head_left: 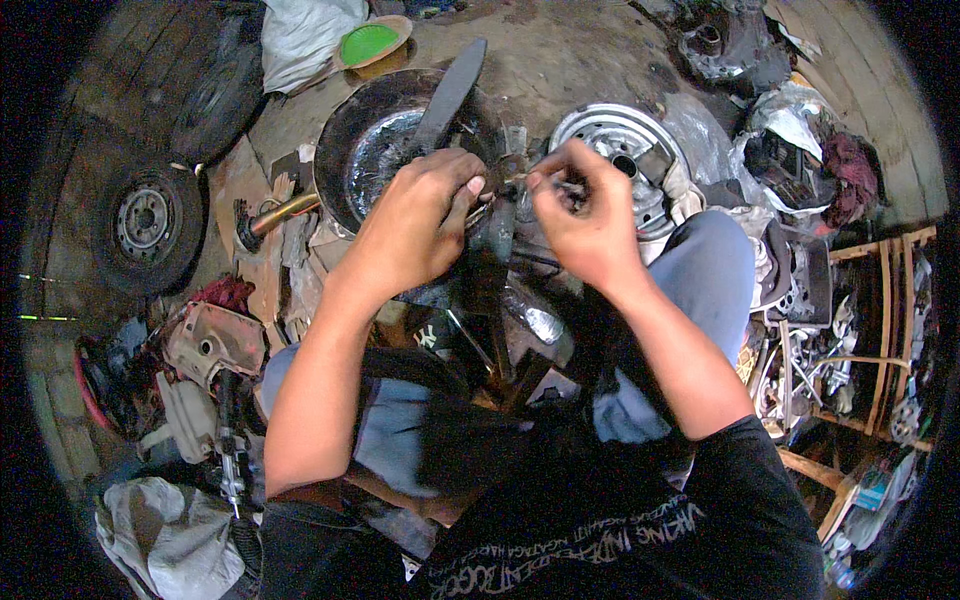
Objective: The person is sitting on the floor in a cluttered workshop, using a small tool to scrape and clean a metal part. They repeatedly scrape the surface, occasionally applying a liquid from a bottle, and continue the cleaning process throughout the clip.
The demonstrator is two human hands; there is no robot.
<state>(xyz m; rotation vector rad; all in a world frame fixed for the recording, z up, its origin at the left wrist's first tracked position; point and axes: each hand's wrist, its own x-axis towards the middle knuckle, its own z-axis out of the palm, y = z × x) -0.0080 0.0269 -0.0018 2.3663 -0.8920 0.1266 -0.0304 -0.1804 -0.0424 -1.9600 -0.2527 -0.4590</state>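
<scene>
Your left hand (425, 210): curled grip, can't tell what's inside | right hand (590, 220): pinched, ditto | grey blade (455, 95): stiff-looking, I'd grab low

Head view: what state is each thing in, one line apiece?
Left hand: fingers curled, grip unclear
Right hand: thumb and fingers bent together, grip unclear
Flat grey blade: slanting over the basin
Round dark basin: uncovered, shiny inside
Silver wheel rim: without tyre, partly hidden
Wheel with tyre: standing on edge
Whitish sack: crumpled
</scene>
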